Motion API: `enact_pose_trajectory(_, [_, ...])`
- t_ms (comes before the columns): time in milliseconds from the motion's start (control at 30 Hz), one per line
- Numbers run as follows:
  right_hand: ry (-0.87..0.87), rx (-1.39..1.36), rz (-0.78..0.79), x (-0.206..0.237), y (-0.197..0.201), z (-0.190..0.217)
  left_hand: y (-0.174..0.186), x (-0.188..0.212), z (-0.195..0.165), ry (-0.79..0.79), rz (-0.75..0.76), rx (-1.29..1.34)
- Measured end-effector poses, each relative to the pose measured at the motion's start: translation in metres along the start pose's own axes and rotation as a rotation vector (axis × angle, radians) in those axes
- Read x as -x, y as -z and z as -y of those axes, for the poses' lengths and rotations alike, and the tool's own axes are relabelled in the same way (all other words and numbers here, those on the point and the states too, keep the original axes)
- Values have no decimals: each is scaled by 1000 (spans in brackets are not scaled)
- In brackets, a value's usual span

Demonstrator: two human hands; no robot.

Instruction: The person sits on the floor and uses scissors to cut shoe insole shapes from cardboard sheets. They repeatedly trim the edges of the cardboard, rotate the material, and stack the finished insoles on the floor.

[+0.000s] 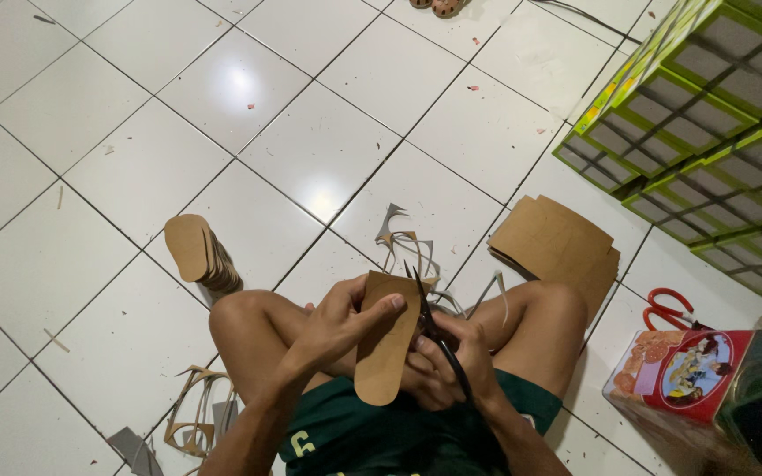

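A person sits cross-legged on the white tile floor. The left hand holds a brown cardboard sole upright over the lap, with the thumb pressed on its front near the top and the fingers behind it. The right hand has its grip closed around the handles of dark scissors. The blades point up and away along the right edge of the sole, touching it.

On the floor to the far left of the left knee stands a stack of cut soles. Thin cardboard scraps lie just past the knees, and more lie near the left, beside the thigh. To the right, by the right knee, sits a pile of flat cardboard sheets. Red-handled scissors lie further right, near a red tin. Green-framed racks fill the far right corner.
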State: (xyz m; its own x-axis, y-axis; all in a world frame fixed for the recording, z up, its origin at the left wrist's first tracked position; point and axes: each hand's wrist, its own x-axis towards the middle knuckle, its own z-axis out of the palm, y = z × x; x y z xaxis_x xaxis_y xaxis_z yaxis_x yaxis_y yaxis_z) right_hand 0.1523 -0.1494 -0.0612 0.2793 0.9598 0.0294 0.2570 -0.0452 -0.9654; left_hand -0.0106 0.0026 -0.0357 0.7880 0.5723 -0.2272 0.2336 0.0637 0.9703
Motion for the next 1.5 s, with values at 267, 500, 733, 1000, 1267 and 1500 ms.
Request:
enact_pose_trajectory(267, [-57,32,-6,3,2,6,8,-1,-17,110,0,-192])
enact_pose_trajectory(500, [-71,88,26,6,-1,-4,27,-11,-2,39,174,-128])
enact_pose_trajectory(733, [-89,24,-172,-7,-11,-11,-24,-20,48,-555,-356,19])
enact_pose_trajectory(1000, [-59,-16,-179,-7,-36,-21,-86,-15,32,-303,-662,861])
enact_pose_trajectory(1267, [78,59,-210,-14,-42,-36,-85,-9,5,-281,-739,792])
enact_pose_trajectory(1500, [20,41,-212,-18,-38,-37,-86,-1,6,-203,-661,811])
